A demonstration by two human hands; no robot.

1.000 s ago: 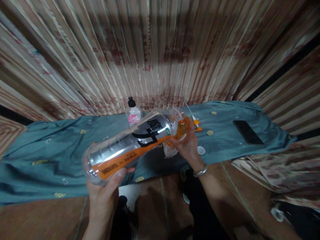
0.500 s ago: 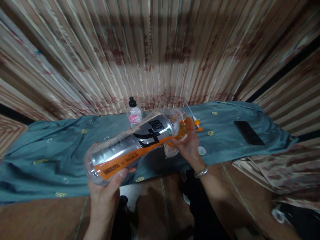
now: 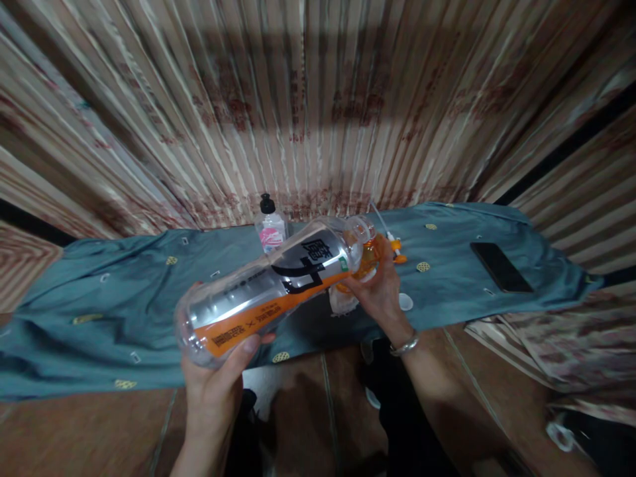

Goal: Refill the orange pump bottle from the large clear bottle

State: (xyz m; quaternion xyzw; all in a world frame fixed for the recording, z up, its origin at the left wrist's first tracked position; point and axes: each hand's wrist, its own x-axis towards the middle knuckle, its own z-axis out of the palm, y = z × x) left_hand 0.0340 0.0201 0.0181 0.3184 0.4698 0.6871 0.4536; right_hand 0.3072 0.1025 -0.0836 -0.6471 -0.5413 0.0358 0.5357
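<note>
- Almost nothing has changed: the big bottle [image 3: 268,291] stays tilted, its mouth still close by the orange bottle [image 3: 368,257], so the two keep their places together.
- The left hand [image 3: 211,391] grips the big bottle's base, thumb pressed on it; its other fingers are mostly hidden behind.
- The right hand [image 3: 380,295] has its fingers curled around the orange bottle, above the middle of the cloth [image 3: 124,291].
- Whether liquid is running, I cannot tell; the mouths are blurred, overlapping.
</note>
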